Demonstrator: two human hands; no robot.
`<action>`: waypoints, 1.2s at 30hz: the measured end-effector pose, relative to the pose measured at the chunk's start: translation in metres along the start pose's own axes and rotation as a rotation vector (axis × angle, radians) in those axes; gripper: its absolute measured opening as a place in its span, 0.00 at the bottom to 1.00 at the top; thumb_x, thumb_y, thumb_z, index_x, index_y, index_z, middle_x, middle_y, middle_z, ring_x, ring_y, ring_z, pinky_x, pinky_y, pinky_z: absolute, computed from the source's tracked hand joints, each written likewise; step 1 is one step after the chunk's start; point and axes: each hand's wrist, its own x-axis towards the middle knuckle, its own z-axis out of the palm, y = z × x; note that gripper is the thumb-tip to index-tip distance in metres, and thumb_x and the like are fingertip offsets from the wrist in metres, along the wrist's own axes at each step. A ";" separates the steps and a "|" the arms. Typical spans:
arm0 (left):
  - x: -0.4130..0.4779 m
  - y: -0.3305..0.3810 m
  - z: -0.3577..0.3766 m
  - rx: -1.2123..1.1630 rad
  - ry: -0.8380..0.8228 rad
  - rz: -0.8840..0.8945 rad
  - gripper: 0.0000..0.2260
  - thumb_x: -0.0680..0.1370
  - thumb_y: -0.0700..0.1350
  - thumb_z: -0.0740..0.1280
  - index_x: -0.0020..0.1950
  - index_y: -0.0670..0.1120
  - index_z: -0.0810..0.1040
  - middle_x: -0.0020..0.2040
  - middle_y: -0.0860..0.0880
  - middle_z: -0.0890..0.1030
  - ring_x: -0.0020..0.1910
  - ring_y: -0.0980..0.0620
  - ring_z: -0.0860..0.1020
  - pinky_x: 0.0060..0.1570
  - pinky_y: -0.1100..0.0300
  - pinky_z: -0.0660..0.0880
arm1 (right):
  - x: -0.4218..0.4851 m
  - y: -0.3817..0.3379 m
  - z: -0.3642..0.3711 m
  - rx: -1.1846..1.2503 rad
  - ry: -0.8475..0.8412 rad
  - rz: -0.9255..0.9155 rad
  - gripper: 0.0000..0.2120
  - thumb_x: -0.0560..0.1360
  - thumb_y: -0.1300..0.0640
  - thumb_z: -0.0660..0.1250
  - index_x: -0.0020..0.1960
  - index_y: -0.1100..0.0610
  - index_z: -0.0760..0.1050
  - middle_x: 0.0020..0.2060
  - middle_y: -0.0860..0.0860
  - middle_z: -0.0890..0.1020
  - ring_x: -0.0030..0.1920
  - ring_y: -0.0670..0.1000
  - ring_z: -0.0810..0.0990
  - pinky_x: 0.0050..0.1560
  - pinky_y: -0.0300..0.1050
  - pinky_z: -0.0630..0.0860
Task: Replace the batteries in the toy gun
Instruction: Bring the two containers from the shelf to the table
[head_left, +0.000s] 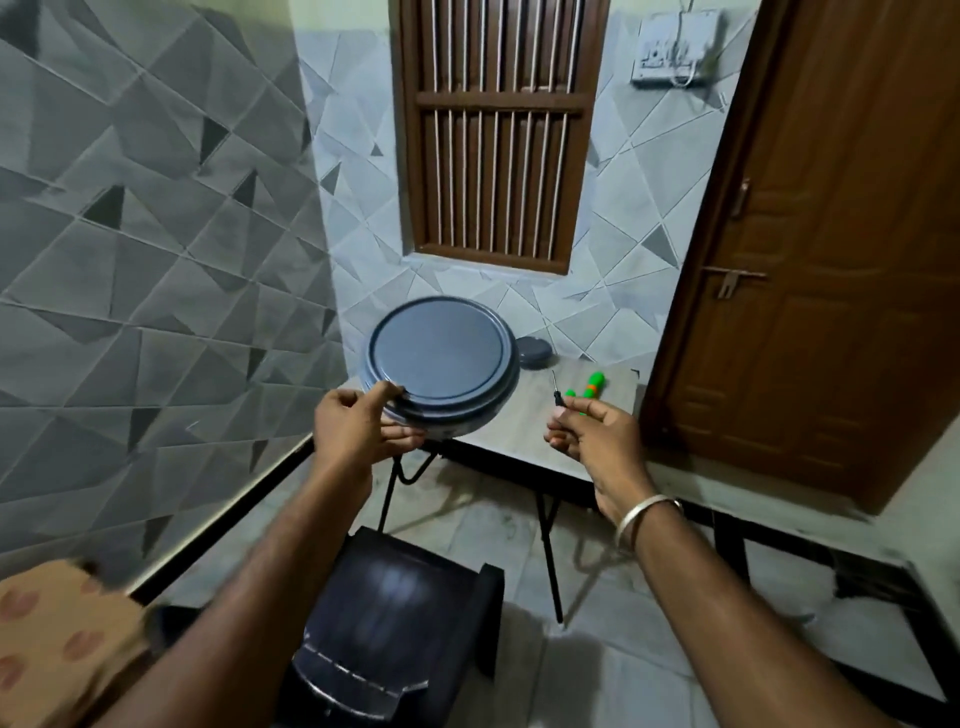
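Where the right hand (597, 441) hovered above the pale table (524, 415), a green plastic toy with an orange band (595, 382) was seen, largely hidden behind it. A thin dark-handled screwdriver (557, 389) was pinched in that hand. A round grey lidded tin (441, 353) was gripped, tilted, by the left hand (353, 426).

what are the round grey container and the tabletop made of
Round grey container: likely plastic, matte, smooth, with moulded stepped rim. Tabletop: looks like pale wood-grain laminate, faint streaks and a dark edge; solid wood cannot be ruled out.
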 end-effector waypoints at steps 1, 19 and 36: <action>0.005 -0.002 0.008 0.006 -0.001 0.001 0.23 0.76 0.40 0.72 0.65 0.28 0.69 0.32 0.35 0.79 0.31 0.36 0.84 0.34 0.49 0.83 | 0.009 0.003 -0.005 0.025 -0.006 0.013 0.05 0.76 0.69 0.66 0.52 0.65 0.77 0.35 0.60 0.79 0.29 0.51 0.78 0.32 0.37 0.79; 0.205 -0.055 0.148 0.034 0.121 -0.010 0.17 0.76 0.41 0.74 0.59 0.39 0.70 0.31 0.37 0.77 0.36 0.32 0.82 0.38 0.44 0.83 | 0.256 0.017 -0.004 0.275 -0.133 0.259 0.02 0.75 0.71 0.67 0.47 0.67 0.75 0.38 0.63 0.83 0.38 0.59 0.83 0.39 0.43 0.83; 0.389 -0.107 0.250 0.024 0.362 -0.016 0.21 0.76 0.41 0.73 0.64 0.37 0.69 0.31 0.39 0.77 0.30 0.38 0.82 0.44 0.38 0.83 | 0.517 0.058 0.016 0.183 -0.268 0.430 0.01 0.75 0.69 0.68 0.47 0.66 0.78 0.35 0.58 0.79 0.37 0.54 0.79 0.34 0.39 0.81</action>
